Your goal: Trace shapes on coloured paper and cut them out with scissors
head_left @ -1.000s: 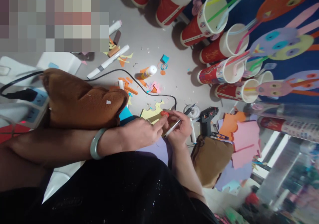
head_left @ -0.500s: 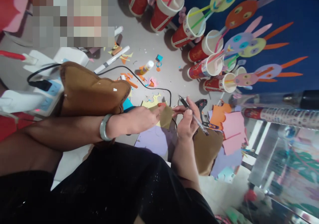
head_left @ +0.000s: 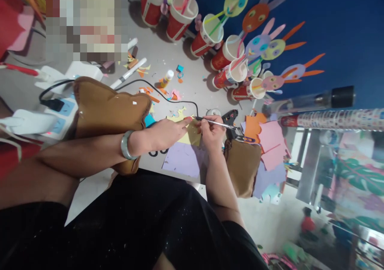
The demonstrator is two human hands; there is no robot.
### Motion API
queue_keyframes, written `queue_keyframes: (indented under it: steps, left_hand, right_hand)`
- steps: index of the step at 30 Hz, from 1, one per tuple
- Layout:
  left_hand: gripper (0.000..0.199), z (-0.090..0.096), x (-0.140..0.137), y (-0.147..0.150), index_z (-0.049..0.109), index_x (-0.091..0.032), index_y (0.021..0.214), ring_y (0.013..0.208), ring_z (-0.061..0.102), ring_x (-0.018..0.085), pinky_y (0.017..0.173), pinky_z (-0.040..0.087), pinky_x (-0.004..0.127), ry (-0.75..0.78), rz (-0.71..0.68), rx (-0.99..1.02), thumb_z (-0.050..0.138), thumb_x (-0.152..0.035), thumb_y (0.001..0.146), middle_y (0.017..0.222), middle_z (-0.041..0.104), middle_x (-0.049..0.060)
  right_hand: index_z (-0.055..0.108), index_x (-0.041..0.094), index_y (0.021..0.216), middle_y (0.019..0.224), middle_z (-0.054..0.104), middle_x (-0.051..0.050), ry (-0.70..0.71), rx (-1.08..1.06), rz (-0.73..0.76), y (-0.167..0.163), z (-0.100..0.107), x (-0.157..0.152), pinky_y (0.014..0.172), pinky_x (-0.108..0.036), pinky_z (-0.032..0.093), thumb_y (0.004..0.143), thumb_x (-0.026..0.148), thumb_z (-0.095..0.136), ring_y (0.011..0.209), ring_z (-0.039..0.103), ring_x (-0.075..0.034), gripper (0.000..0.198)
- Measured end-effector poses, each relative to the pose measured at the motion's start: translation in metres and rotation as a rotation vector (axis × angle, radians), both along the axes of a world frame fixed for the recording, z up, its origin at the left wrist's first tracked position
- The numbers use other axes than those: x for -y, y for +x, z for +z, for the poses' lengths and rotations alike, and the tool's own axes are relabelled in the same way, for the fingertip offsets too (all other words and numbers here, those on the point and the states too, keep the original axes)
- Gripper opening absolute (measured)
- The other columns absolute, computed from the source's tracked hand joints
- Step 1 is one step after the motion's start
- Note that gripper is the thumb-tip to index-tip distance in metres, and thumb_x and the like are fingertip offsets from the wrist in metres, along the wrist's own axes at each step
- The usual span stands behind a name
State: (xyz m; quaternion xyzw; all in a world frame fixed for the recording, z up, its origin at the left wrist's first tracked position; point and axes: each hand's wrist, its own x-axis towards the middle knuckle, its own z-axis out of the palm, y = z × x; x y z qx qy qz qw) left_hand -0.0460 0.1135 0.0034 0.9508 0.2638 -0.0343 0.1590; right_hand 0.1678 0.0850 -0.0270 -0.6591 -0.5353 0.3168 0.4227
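Note:
My left hand (head_left: 168,136), with a bangle on its wrist, lies with outstretched fingers on a yellow paper sheet (head_left: 193,136). Fingers of my right hand (head_left: 213,133) are closed round a pen (head_left: 217,123), its dark tip touching or just above the yellow sheet near my left fingertips. Beneath the yellow sheet is a purple paper sheet (head_left: 181,160). Black loop handles (head_left: 157,153), perhaps of scissors, stick out under my left wrist. A black tool with a trigger-like shape (head_left: 230,119) lies beyond my right hand.
Several red paper cups (head_left: 180,28) with paper rabbit faces on straws stand along the back. A brown cushion (head_left: 111,106) lies left, another brown cushion (head_left: 243,168) right. A black cable (head_left: 168,96), a glue stick (head_left: 167,78), paper scraps and a power strip (head_left: 61,114) lie about.
My right hand has moved left and turned the pen, bringing its tip down to the yellow sheet. The left hand's fingers now lie flatter on the sheet. The view has shifted slightly.

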Motion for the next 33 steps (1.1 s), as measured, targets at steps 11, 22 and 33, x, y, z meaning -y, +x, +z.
queue_keyframes:
  steps: [11,22,33]
  left_hand:
    - [0.041,-0.007,-0.003,0.0,0.068,-0.014,0.124,0.085,0.074,0.022,0.06,0.053,0.039,-0.065,0.03,0.02,0.041,-0.009,0.095,0.168,0.038,0.01]
    - [0.035,-0.004,-0.005,-0.001,0.07,-0.015,0.111,0.083,0.075,0.023,0.059,0.053,0.039,-0.089,0.041,0.006,0.042,-0.009,0.092,0.168,0.039,0.009]
    - [0.04,-0.003,-0.006,-0.001,0.068,-0.012,0.122,0.095,0.075,0.026,0.065,0.055,0.039,-0.105,0.033,0.007,0.04,-0.01,0.094,0.169,0.037,0.012]
  right_hand:
    - [0.056,0.023,0.092,0.061,0.063,0.004,-0.006,0.074,0.068,0.001,-0.012,-0.002,0.048,-0.027,0.049,0.092,0.036,0.062,0.047,0.058,-0.012,0.014]
    - [0.056,0.024,0.09,0.066,0.065,0.004,-0.043,0.002,0.085,-0.002,-0.005,0.0,0.05,-0.028,0.047,0.092,0.038,0.064,0.049,0.057,-0.011,0.016]
    - [0.055,0.024,0.092,0.065,0.062,0.005,-0.001,0.057,0.017,-0.01,-0.013,0.017,0.05,-0.028,0.046,0.093,0.044,0.062,0.049,0.057,-0.012,0.021]
